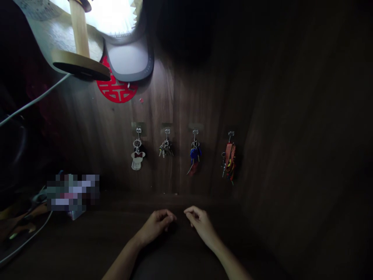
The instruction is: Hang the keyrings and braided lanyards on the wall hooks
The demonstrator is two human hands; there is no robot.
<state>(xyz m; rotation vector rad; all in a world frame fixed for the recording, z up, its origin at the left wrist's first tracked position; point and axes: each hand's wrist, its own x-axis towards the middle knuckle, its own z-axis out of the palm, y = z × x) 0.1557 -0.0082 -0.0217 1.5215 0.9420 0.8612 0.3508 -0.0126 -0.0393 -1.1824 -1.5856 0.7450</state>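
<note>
My left hand rests low in front of the dark wooden wall, its fingers curled in and nothing visible in them. Facing it across a small gap, my right hand is also loosely closed, thumb near the fingertips, with no object showing. Above the hands, sets of keys hang from small metal hooks on the wall. From the left these are a white Minnie-style keychain, a bunch of plain metal keys, a bunch with a blue key, and keys with an orange-brown strap. Neither hand touches them.
A bright lamp with a wooden stem and round base is at upper left, its white cable running left. A grey cap and a red round paper-cut are beside it. A blurred-out item lies at left, above another cable.
</note>
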